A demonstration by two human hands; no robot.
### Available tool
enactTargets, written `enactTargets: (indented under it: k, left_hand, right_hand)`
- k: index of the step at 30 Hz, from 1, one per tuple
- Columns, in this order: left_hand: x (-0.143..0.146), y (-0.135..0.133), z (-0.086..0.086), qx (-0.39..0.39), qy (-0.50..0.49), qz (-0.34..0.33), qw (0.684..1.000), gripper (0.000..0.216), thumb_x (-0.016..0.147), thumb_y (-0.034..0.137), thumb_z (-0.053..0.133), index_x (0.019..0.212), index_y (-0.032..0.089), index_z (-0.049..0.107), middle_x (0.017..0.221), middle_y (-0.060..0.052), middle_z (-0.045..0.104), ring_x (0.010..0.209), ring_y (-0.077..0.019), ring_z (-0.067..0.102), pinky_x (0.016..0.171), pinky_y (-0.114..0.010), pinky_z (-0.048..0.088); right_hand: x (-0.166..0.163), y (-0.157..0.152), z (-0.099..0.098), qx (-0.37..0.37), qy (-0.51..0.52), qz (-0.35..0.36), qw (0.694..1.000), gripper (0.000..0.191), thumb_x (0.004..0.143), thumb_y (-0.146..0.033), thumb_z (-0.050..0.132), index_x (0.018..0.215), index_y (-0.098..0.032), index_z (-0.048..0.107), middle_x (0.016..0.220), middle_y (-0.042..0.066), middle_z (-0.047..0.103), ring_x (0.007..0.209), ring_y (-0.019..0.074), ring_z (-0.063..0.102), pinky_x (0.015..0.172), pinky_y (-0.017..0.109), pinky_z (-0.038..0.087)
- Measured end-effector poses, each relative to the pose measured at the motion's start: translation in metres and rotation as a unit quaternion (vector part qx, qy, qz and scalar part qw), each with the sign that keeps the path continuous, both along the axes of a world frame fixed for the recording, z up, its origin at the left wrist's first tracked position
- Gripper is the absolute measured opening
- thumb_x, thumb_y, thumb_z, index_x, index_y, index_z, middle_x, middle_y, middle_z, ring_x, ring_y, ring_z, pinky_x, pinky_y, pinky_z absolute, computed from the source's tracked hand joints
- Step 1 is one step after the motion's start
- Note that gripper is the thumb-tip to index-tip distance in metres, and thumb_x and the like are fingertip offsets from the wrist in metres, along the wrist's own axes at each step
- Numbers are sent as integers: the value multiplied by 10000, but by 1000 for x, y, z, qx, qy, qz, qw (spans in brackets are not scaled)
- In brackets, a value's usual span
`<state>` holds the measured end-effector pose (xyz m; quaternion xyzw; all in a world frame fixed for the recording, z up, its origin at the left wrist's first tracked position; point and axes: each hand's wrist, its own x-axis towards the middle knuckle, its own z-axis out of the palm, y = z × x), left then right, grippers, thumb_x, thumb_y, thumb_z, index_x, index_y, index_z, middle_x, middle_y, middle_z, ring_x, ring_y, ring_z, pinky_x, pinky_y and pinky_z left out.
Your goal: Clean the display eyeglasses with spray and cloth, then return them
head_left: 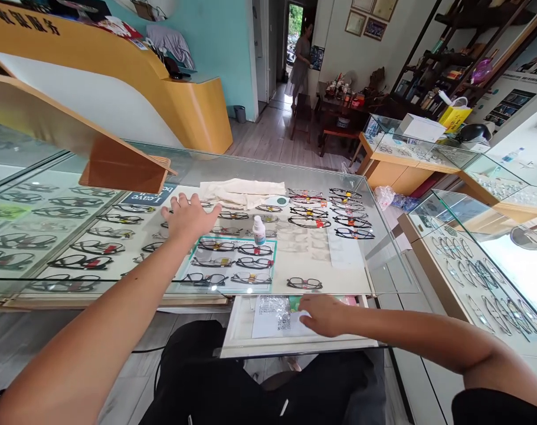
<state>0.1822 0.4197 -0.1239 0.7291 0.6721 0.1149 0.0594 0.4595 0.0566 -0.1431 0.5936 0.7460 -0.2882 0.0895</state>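
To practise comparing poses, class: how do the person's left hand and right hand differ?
The left hand is spread, fingers apart; the right hand is more curled. The left hand is over the glass counter; the right hand is at the open drawer, lower in the picture. Both are bare.

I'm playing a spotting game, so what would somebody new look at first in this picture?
Probably the rows of eyeglasses in the glass counter across the middle, with a small white bottle upright among them. Next, the left hand, spread wide over the counter's left part. Then the right hand, over papers in the open drawer below.
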Motion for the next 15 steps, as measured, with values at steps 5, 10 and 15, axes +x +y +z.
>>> enactTargets:
  k: [5,10,15]
  left_hand:
    - [-1,-1,-1,12,4,-1,1000,1062,928,826,307,1648,61,459,1759,-311,319,1644,-496,252,1289,-734,203]
    - [-1,1,-3,13,13,0,1000,1071,930,813,306,1663,41,424,1785,-295,276,1660,-484,219,1305,-682,215]
    - [-1,2,-2,10,20,6,1000,1051,929,807,313,1665,65,427,1798,-279,260,1663,-468,224,1308,-680,207]
  right_hand:
    - [25,21,-45,27,-79,-36,996,416,1038,-281,530,1419,-222,687,1559,141,616,1340,355,573,1079,507,501]
    - [31,34,-58,21,-97,-18,995,356,1067,-289,492,1334,-224,718,1444,123,678,1257,337,591,1014,468,499]
    - [26,45,-64,15,-95,-8,995,293,1052,-310,540,1238,-204,741,1366,125,704,1222,327,611,977,434,496]
